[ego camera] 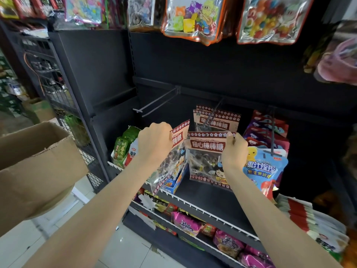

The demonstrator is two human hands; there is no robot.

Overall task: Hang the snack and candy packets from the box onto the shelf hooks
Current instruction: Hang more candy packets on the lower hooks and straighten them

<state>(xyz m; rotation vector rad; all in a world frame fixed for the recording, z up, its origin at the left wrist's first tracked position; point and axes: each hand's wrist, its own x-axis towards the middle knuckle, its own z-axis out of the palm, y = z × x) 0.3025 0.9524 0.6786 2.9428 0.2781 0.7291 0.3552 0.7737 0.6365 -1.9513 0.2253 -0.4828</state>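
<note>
Two hands, one lollipop packet each. Left hand [154, 143] clamped on the tilted packet [170, 157]'s top edge, right hand [234, 149] pinching the front packet [205, 157]'s top right corner, near the middle hook [214, 113] with more packets [217, 119] hanging. Empty hook [154, 102] to the left, cardboard box [36, 167] far left.
</note>
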